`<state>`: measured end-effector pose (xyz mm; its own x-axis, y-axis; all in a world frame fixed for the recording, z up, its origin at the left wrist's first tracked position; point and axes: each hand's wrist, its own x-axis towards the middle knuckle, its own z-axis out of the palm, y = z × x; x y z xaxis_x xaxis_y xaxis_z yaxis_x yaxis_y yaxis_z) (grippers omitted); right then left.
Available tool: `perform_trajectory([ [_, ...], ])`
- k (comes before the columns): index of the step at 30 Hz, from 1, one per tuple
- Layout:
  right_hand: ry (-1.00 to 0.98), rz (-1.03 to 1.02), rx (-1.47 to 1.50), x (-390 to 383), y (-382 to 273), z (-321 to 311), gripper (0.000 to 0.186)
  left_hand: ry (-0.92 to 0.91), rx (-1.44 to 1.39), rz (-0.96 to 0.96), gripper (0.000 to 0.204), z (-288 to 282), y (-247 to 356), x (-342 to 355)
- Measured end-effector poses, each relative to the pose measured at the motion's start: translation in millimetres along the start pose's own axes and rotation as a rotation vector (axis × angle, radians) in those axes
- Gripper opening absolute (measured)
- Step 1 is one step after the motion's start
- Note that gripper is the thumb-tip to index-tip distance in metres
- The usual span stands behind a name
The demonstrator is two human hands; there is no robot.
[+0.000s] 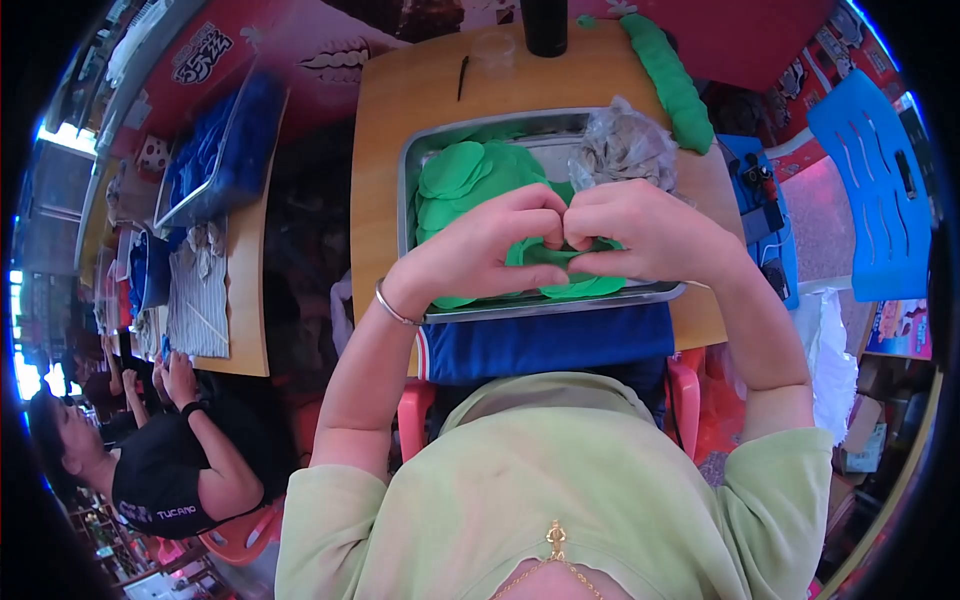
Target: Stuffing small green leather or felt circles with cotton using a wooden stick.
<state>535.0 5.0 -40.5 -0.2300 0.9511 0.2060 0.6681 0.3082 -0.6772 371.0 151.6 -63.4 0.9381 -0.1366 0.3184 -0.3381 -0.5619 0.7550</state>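
Both my hands meet over a steel tray (408, 205) on the wooden table. My left hand (505, 235) and my right hand (625, 230) have curled fingers, with knuckles touching and thumbs pointing toward each other. Between them they pinch a thin green round piece (590, 250), partly hidden by the fingers. Many more flat green round pieces (455, 172) lie overlapping in the tray, left of and beneath my hands. A crumpled clear plastic bag (622, 150) with brownish contents sits in the tray's far right part.
A long row of stacked green pieces (668, 85) lies along the table's right side. Beyond the tray stand a black cup (544, 28) and a dark pen-like stick (462, 78). A blue chair (868, 190) is at right. Someone in black (185, 455) works at the left table.
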Motion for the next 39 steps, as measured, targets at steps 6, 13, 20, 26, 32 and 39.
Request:
perform_trajectory([
  [6, 0.182, 0.185, 0.009, -24, -2, -22, 0.023, 0.082, -0.013, -0.069, 0.022, 11, 6, 30],
  [13, 0.578, 0.403, 0.434, -71, 26, -31, 0.021, 0.305, -0.169, -0.091, 0.028, 47, 6, 90],
  [20, 0.613, 0.512, 0.086, -109, 46, -56, 0.012, 0.319, -0.289, -0.119, 0.032, 74, -14, 143],
  [26, 0.762, 0.504, -0.006, -124, 86, -82, 0.011, 0.399, -0.212, -0.082, 0.032, 88, -26, 179],
  [32, 0.682, 0.589, 0.053, -151, 183, -94, 0.013, 0.152, -0.14, -0.099, 0.019, 83, 2, 144],
  [39, 0.723, 0.599, -0.03, -137, 233, -80, 0.014, 0.188, -0.823, -0.276, 0.024, 53, 64, 91],
])
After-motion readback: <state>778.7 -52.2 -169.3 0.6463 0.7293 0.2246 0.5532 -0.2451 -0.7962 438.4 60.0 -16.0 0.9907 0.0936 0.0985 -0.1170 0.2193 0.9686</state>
